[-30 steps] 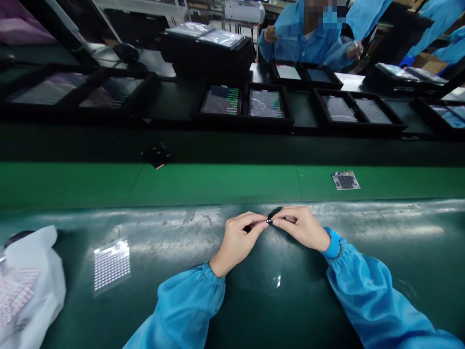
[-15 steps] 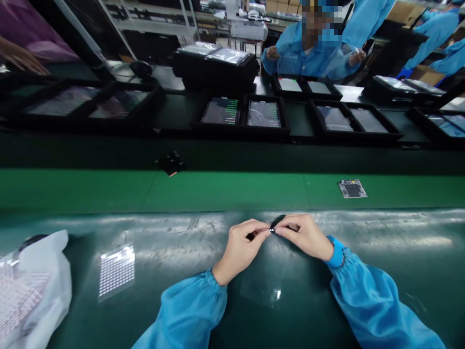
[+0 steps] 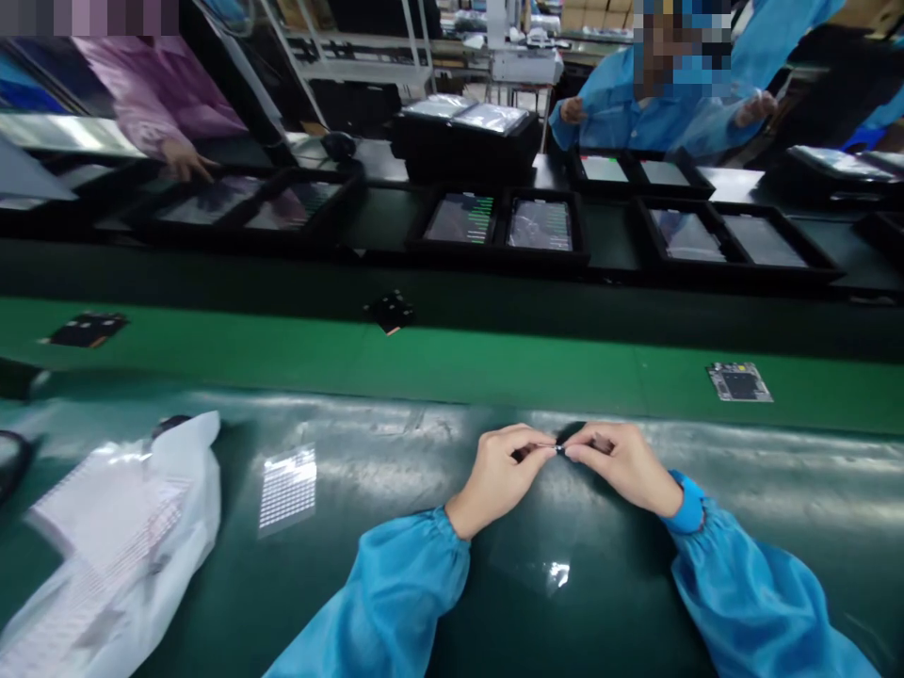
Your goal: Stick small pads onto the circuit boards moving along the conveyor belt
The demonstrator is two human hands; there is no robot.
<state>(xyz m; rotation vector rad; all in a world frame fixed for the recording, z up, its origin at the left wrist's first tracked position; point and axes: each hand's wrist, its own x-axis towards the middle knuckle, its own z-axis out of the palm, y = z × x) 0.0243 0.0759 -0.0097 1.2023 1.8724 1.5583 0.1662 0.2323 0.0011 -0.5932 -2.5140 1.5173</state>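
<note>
My left hand and my right hand meet fingertip to fingertip above the dark green mat. Between them is a small dark part with a tiny bright spot, pinched by thumb and forefinger on both sides. Most of it is hidden by the fingers. Under my wrists lies a clear plastic sheet with a bright glint. A clear sheet with rows of small white labels rests on the mat to the left of my hands.
A white plastic bag with label sheets lies at left. Circuit boards sit on the green strip. Black trays with screens stand behind. One person's hand reaches over trays; another person in blue sits opposite.
The view has swung left, so everything appears further right, and another dark board shows at left. Both hands keep their pinch. The hand in the pink sleeve now points down at a tray.
</note>
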